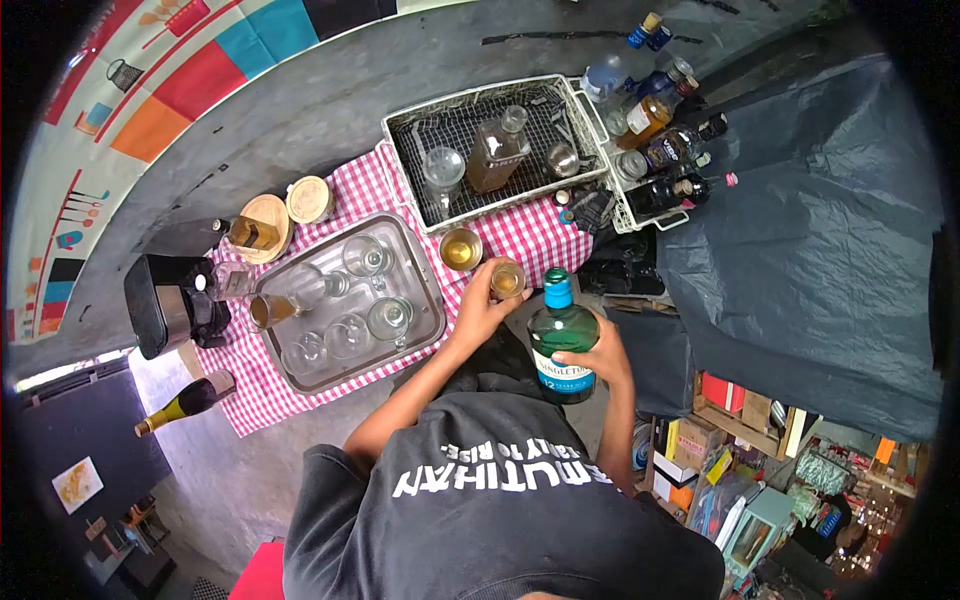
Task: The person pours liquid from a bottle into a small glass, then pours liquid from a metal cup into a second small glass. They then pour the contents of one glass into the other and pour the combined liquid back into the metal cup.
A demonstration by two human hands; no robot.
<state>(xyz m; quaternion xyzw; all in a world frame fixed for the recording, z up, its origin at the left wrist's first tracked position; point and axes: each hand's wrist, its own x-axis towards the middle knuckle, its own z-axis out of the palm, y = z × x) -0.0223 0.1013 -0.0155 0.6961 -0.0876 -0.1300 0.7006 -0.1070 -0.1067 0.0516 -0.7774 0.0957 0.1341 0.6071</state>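
My left hand (484,303) is closed round a small glass (507,281) with amber liquid in it, at the near edge of the checkered cloth. In my right hand (603,354) is a green whisky bottle (566,330) with a blue neck and a white and blue label, gripped round its body. The bottle stands upright, apart from the glass, and its top looks capped. Just beyond my left hand, a second glass (461,249) of amber liquid sits on the cloth.
A metal tray (432,300) holds several glasses. Behind it stands a white wire basket (440,222) with a decanter (497,155) and glassware. Several bottles (648,118) crowd the right rack. A dark bottle (190,402) lies at left, near a black appliance (160,300).
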